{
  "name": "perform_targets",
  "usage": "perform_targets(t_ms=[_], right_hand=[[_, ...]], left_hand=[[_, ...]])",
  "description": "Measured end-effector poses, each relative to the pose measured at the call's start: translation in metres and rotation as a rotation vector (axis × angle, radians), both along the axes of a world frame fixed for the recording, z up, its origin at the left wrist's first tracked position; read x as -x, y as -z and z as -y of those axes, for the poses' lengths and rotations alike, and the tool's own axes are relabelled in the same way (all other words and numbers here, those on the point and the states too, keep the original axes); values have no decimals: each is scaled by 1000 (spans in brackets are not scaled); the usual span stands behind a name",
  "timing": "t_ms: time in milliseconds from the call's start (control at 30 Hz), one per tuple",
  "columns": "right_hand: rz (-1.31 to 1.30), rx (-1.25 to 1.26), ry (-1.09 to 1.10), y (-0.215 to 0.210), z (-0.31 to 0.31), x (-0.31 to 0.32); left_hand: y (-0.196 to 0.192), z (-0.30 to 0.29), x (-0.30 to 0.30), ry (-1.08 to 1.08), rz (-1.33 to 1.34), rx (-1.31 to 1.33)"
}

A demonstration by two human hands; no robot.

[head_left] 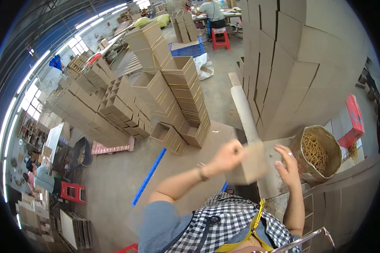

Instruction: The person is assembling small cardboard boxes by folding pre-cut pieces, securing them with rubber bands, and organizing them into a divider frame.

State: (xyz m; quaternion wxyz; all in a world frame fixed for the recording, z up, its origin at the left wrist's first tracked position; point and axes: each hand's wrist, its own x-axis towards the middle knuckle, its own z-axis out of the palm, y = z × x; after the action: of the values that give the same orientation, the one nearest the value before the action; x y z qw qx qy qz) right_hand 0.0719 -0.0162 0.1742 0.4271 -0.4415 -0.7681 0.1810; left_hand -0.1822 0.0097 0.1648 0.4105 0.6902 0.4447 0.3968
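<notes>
My left hand [227,155] grips a blurred cardboard box [250,165]; my right hand [288,165] — fingers spread, empty — hovers beside it, near the rubber-band tub [334,148].

Bright daylight, fisheye bending, motion-blurred hands

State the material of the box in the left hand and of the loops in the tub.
Box: matte brown cardboard, judging by its flat tan faces, though blurred. Loops in the tub: probably rubber bands, thin tan rings tangled together.
</notes>
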Motion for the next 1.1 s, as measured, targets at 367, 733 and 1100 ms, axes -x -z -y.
perform_targets(t_ms=[367, 733, 1100], right_hand=[[-192, 869, -278, 107, 26, -31], [-8, 1058, -94, 107, 41, -27], [173, 697, -116, 107, 52, -31]], left_hand=[[118, 50, -56, 532, 237, 514], [158, 37, -77, 345, -417, -173], [234, 9, -122, 542, 251, 697]])
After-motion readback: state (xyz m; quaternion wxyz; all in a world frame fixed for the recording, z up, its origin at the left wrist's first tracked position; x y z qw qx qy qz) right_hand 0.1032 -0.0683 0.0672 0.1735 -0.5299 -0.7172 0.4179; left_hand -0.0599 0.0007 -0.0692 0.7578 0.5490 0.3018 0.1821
